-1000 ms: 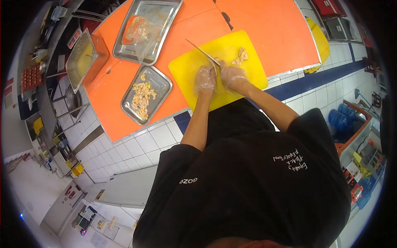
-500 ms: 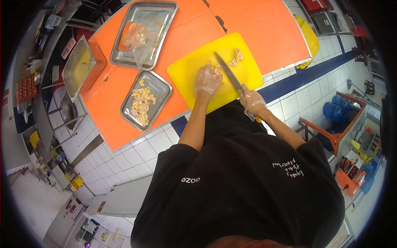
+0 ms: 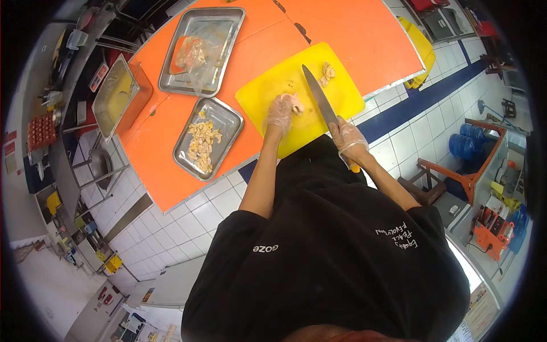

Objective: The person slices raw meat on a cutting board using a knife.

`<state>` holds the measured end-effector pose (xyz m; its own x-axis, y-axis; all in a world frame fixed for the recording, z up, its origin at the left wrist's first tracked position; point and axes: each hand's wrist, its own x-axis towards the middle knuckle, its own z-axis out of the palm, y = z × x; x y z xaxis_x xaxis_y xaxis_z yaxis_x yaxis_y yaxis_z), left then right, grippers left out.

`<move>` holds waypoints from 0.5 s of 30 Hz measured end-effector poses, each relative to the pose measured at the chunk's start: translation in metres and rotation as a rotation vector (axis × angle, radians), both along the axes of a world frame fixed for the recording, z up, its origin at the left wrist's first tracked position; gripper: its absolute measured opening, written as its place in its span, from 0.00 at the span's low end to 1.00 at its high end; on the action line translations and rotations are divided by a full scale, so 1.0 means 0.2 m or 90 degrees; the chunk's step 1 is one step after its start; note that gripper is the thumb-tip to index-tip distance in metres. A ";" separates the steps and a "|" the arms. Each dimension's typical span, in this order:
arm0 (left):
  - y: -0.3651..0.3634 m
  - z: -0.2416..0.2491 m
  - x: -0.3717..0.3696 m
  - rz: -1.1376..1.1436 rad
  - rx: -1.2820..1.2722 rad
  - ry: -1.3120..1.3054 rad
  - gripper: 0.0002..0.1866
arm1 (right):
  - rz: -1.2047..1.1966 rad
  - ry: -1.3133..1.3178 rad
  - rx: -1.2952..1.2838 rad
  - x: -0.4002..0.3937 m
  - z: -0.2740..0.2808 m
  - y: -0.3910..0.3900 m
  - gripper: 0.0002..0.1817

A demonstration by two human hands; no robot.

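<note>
Fingers point(image 3: 283, 104) of the gloved left hand point(image 3: 279, 114) curl down over a small clump of cut chicken pieces point(image 3: 296, 104), gathering it on the yellow cutting board point(image 3: 268, 91). Over on the other side, the gloved right hand point(image 3: 347, 138) is wrapped tight around the handle of a chef's knife point(image 3: 319, 97), and the blade lies low across the board just beside those left fingers, tip pointing away from the body. Beyond the blade tip sits another little heap of chicken point(image 3: 327, 72), apart from both hands. Out past the left fingers, on the orange bench point(image 3: 154, 131), a small steel tray point(image 3: 208, 138) carries a pile of cut pieces, and farther off a bigger tray point(image 3: 222, 23) holds a bagged portion.

By the look of it, this is the clearing step: chopped meat getting scooped up. Next move likely calls for lifting that clump cleanly, keeping the left fingers off the edge, and carrying it across to the small tray without dropping bits on the bench.
</note>
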<state>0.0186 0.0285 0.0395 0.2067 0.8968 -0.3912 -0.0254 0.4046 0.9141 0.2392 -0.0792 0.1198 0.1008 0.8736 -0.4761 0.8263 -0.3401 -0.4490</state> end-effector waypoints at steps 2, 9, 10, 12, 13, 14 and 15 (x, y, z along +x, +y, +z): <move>-0.03 0.05 -0.03 0.015 -0.115 0.033 0.18 | 0.012 0.016 -0.008 -0.03 -0.02 -0.02 0.31; -0.13 0.03 -0.12 -0.014 -0.116 0.408 0.22 | 0.100 -0.018 -0.083 -0.14 0.01 -0.11 0.23; -0.13 0.09 -0.14 -0.014 -0.113 0.406 0.22 | 0.114 -0.013 -0.094 -0.14 0.00 -0.14 0.22; -0.14 0.18 -0.15 -0.068 -0.041 0.524 0.25 | 0.128 -0.004 -0.085 -0.13 -0.04 -0.17 0.21; -0.15 0.20 -0.14 -0.073 -0.049 0.524 0.25 | 0.127 -0.002 -0.094 -0.12 -0.04 -0.16 0.21; -0.17 0.22 -0.13 -0.028 0.007 0.497 0.24 | 0.112 -0.013 -0.066 -0.11 -0.05 -0.16 0.21; -0.18 0.22 -0.13 0.014 0.061 0.470 0.23 | 0.094 -0.023 -0.041 -0.10 -0.08 -0.16 0.21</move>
<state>-0.0065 -0.0081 0.0833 -0.0975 0.9351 -0.3406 0.6016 0.3280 0.7284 0.2187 -0.1114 0.1031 -0.0087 0.8482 -0.5297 0.8848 -0.2403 -0.3992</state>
